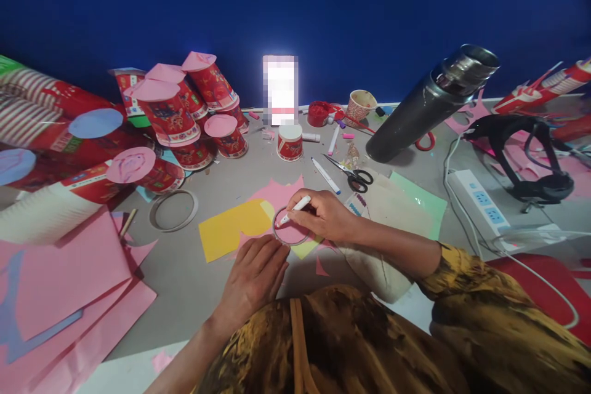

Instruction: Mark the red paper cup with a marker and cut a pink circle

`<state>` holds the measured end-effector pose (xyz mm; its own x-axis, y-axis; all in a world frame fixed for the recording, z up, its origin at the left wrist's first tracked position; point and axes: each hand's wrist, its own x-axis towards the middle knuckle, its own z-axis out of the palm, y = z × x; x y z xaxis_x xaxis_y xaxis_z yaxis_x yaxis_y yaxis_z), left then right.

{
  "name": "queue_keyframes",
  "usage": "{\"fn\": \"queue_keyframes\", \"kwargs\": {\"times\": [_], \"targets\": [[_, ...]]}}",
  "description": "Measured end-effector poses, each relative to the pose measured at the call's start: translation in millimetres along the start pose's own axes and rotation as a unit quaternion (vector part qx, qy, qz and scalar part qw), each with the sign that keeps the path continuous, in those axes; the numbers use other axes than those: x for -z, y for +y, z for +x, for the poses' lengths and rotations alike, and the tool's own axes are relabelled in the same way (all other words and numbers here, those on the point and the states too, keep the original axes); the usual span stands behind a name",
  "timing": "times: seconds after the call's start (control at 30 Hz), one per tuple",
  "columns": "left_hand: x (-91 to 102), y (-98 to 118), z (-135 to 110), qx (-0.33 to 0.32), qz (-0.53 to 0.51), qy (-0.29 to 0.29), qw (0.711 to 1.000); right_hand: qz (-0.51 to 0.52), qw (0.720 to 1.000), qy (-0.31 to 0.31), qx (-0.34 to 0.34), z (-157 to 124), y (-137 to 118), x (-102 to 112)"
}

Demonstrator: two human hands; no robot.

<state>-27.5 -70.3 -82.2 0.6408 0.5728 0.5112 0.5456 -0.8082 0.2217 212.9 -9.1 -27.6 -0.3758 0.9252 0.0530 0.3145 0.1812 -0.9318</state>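
My right hand (325,214) is closed around a white marker (300,204), its tip pointing down inside a thin ring (299,243). Pink paper (290,189) lies beneath the ring and shows through its middle. My left hand (256,271) rests with fingers stretched out flat, its fingertips at the ring's lower left edge; whether they press on the ring I cannot tell. Yellow paper (221,235) with a curved cut-out overlaps the pink sheet on the left. Just beyond my right hand lie another white marker with a blue end (325,176) and black-handled scissors (355,178).
Red paper cups (166,120) with pink paper tops are stacked at the left, beside a second ring (196,212) and pink sheets (64,271). One cup (290,146) stands ahead. A dark thermos (415,111), power strip (480,200) and black head strap (503,160) occupy the right.
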Motion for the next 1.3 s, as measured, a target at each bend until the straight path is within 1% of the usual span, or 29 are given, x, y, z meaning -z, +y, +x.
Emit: {"fn": "queue_keyframes", "kwargs": {"times": [0.1, 0.33, 0.53, 0.67, 0.8, 0.87, 0.93, 1.03, 1.1, 1.2, 1.3], "targets": [[0.3, 0, 1, -0.005, 0.005, 0.003, 1.000, -0.004, 1.000, 0.003, 0.005, 0, 2, -2], [3.1, 1, 3, -0.009, 0.008, -0.003, 1.000, 0.001, 1.000, 0.001, -0.007, -1, 2, -1], [2.7, 1, 4, -0.017, 0.007, 0.000, 1.000, 0.001, 0.999, -0.036, -0.002, -2, 1, 4], [2.6, 1, 5, -0.013, 0.004, -0.002, 1.000, -0.046, 0.997, -0.066, -0.017, -3, -1, 11], [1.8, 1, 4, -0.013, 0.003, 0.005, 1.000, -0.125, 0.987, -0.091, -0.034, 2, -10, 18], [1.3, 2, 4, -0.011, 0.002, 0.007, 1.000, -0.185, 0.975, -0.116, -0.038, 7, -19, 21], [1.1, 2, 4, -0.011, 0.001, 0.008, 1.000, -0.258, 0.953, -0.152, -0.045, 12, -30, 23], [1.4, 2, 5, -0.014, -0.003, 0.006, 1.000, -0.367, 0.905, -0.207, -0.060, 22, -47, 23], [1.7, 3, 5, -0.014, -0.005, 0.008, 1.000, -0.419, 0.875, -0.235, -0.063, 29, -55, 22], [2.0, 3, 6, -0.011, -0.004, 0.010, 1.000, -0.467, 0.845, -0.256, -0.052, 36, -62, 20], [2.2, 3, 5, -0.006, -0.005, 0.009, 1.000, -0.497, 0.827, -0.258, -0.043, 41, -64, 18]]}}
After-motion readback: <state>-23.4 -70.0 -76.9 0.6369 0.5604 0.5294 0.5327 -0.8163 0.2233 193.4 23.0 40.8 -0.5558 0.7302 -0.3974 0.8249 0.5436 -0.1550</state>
